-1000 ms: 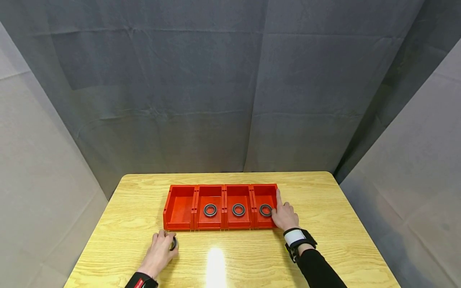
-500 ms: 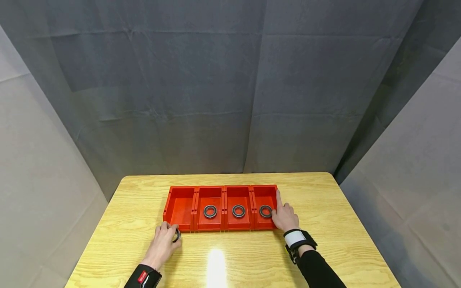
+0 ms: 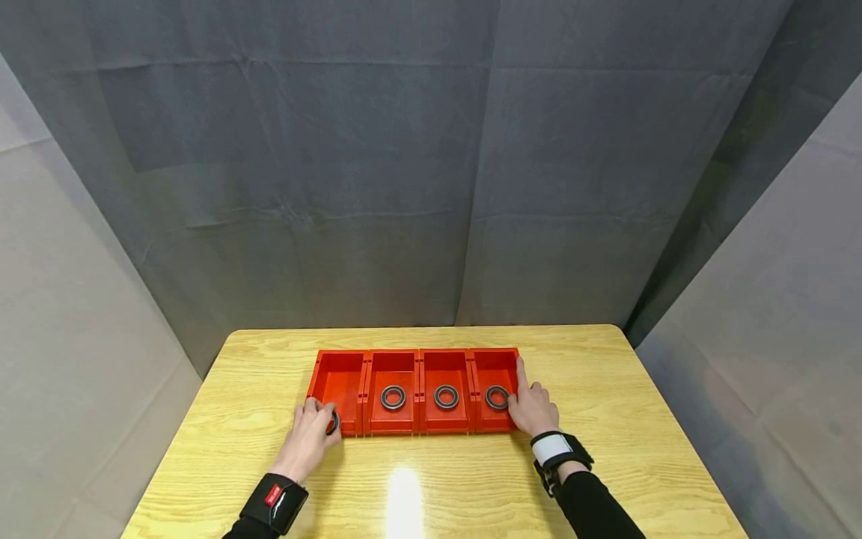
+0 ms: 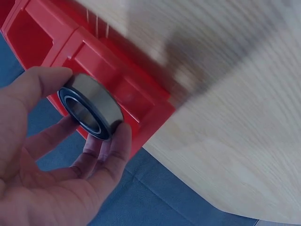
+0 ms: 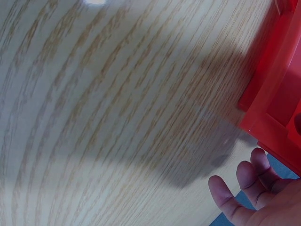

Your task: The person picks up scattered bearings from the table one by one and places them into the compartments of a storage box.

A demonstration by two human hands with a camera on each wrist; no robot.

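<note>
My left hand [image 3: 306, 442] pinches a ball bearing [image 4: 91, 106] between thumb and fingertips, a steel ring with a dark seal. It is tilted, close over the front edge of the leftmost red bin [image 3: 340, 378]. My right hand [image 3: 533, 408] rests at the right side of the rightmost bin [image 3: 494, 367], its index finger straight along the side wall and its thumb reaching over the wall. In the right wrist view, several of its fingertips [image 5: 220, 188] show outside the bin, straight. Beside the thumb lies a bearing [image 3: 497, 397] in that bin.
Two more bearings lie flat in the middle bins, one bearing [image 3: 393, 397] in the left one and another bearing [image 3: 446, 397] in the right one. The joined row of bins stands on a wooden table [image 3: 579, 359]. Grey cloth [image 3: 337, 187] hangs behind it.
My left hand has moved forward and slightly right with the bearing, from in front of the row to the leftmost bin's front edge. The right hand has stayed in place.
</note>
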